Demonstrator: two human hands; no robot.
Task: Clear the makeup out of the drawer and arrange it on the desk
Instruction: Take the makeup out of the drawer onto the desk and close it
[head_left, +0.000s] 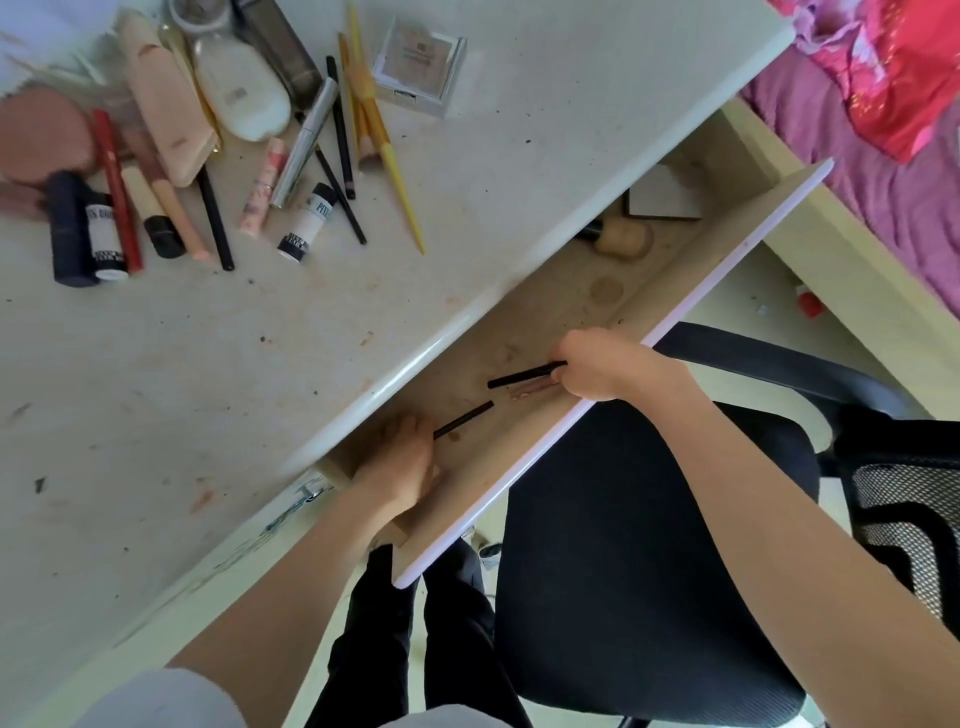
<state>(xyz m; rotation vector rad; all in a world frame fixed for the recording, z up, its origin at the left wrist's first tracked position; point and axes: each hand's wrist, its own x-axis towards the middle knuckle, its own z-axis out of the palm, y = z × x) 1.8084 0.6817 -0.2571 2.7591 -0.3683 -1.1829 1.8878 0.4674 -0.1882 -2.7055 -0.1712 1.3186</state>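
A home bedroom: a bed (883, 171) with purple bedding stands just beside the desk (467, 130), makeup (171, 156) lies scattered on the desk, and a black chair (649, 545) sits before it.

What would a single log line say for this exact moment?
left hand: grips black pencil | right hand: grips black pencil and beige stick | drawer: open, compact inside | desk: makeup laid out

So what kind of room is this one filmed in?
Most likely a bedroom with a vanity desk: a bed with purple bedding beside the white desk, makeup strewn on it, and a black office chair at the open drawer.
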